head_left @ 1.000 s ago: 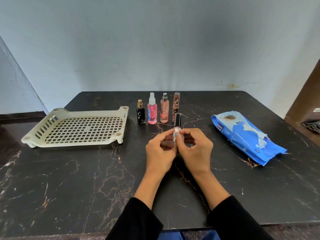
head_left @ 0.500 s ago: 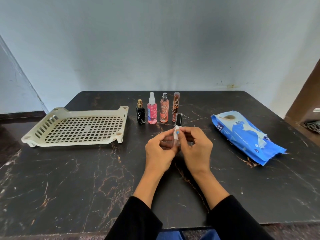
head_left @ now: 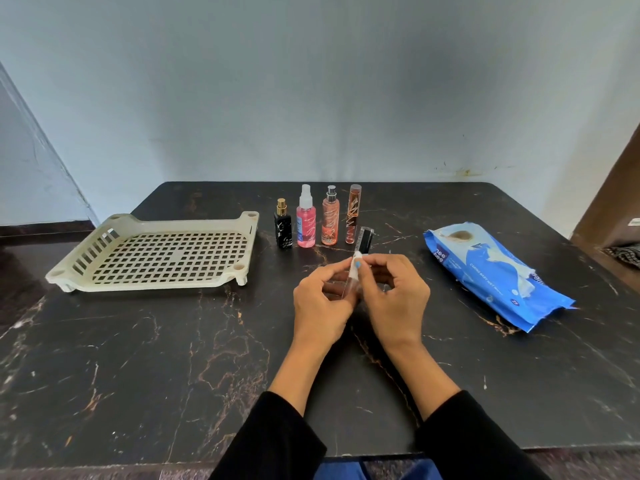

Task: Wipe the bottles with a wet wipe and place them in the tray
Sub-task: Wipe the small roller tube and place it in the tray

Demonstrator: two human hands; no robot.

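Observation:
My left hand [head_left: 320, 306] holds a small clear bottle [head_left: 347, 285] upright above the table's middle. My right hand [head_left: 394, 299] pinches a white wet wipe [head_left: 353, 270] against the bottle's upper part. Just behind my hands stands a short dark bottle [head_left: 366, 239]. In a row behind it are a black bottle with a gold cap [head_left: 284, 230], a pink spray bottle [head_left: 306, 225], an orange spray bottle [head_left: 329, 223] and a slim brown tube [head_left: 353, 216]. The cream slotted tray [head_left: 156, 221] sits at the left with nothing in it.
A blue pack of wet wipes [head_left: 495, 271] lies on the right side of the dark marble table [head_left: 138, 358], a wipe poking from its opening. A wall rises behind the table. A brown shelf [head_left: 613, 209] stands at the far right.
My right fingers have shifted the wipe slightly over the top of the clear bottle. Both hands stay in nearly the same place. Nothing else has moved.

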